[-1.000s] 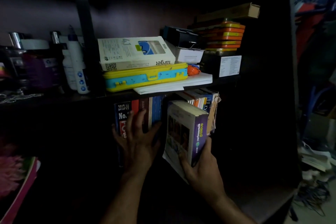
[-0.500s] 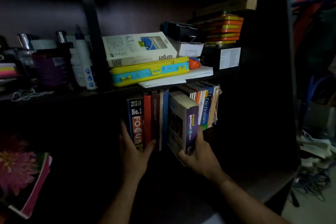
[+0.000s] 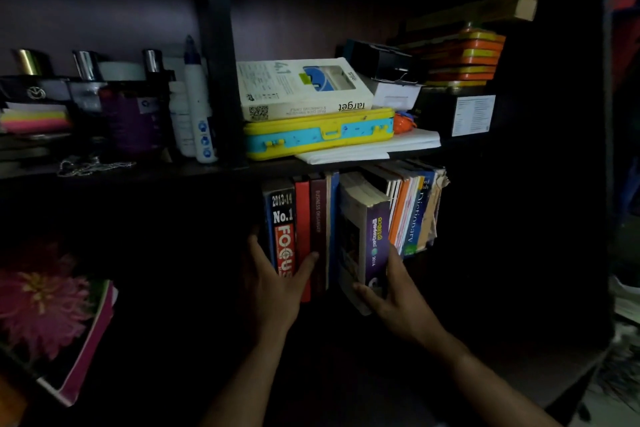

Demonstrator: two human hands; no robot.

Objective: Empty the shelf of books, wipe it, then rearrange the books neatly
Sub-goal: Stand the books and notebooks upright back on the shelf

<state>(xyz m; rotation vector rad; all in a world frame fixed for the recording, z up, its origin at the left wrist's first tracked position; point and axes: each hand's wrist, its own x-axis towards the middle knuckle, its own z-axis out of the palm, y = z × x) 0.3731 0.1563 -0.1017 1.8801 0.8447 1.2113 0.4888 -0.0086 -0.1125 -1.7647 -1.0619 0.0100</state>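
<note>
Purple book (image 3: 375, 246) pushed upright, right hand (image 3: 394, 298) gripping

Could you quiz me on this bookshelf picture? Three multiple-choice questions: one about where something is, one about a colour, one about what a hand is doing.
1. Where does the white box printed "target" lie?
A. on the yellow and blue case
B. among the upright books
C. on the floor

2. What colour is the spine that reads "Dictionary"?
A. red
B. blue
C. black

3. What is the right hand doing?
A. hanging idle
B. wiping the shelf
C. gripping the purple-spined book

Answers: 1 A, the box rests on the case; 2 B, white lettering on blue; 3 C, fingers curl round its lower end.
</note>
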